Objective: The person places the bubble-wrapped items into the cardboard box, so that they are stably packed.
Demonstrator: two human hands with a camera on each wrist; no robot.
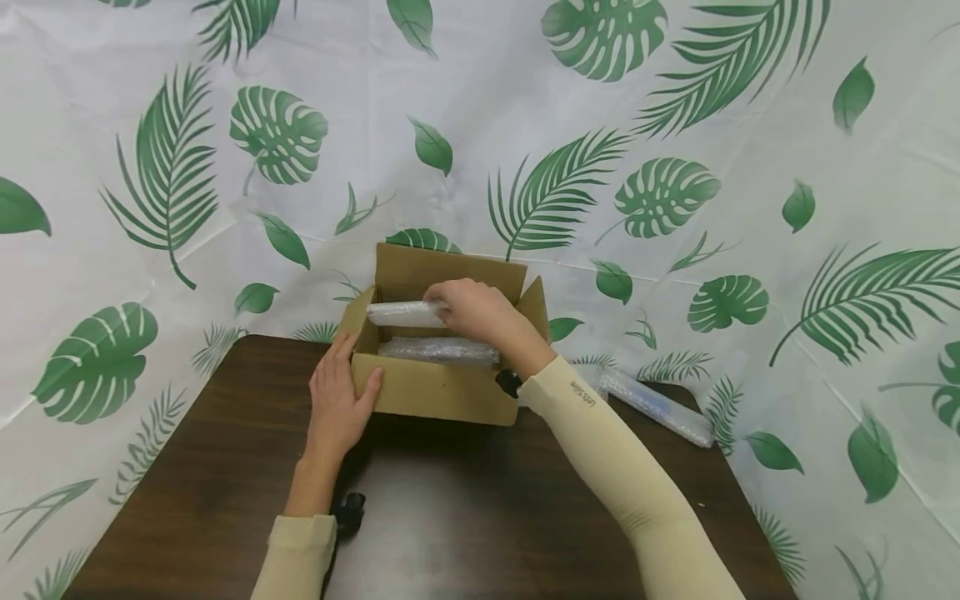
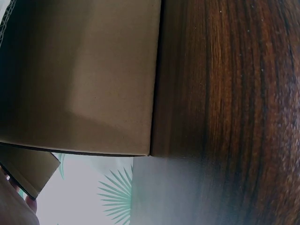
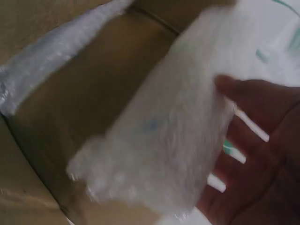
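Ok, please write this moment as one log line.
left hand: holds cardboard box; right hand: holds bubble-wrapped package at box opening; second package: inside box

Close-fitting cream sleeves [image 1: 637, 483] end near each wrist [image 1: 309, 487]. Small dark lettering [image 1: 582, 393] marks the right sleeve. Both wrists carry black devices [image 1: 350, 510].

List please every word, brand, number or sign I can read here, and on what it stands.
"Let's Slim": small dark print on the person's cream fabric right sleeve.
Too blurred to read: a blue mark on the white bubble-wrapped package in the right hand.
Nothing else is readable.
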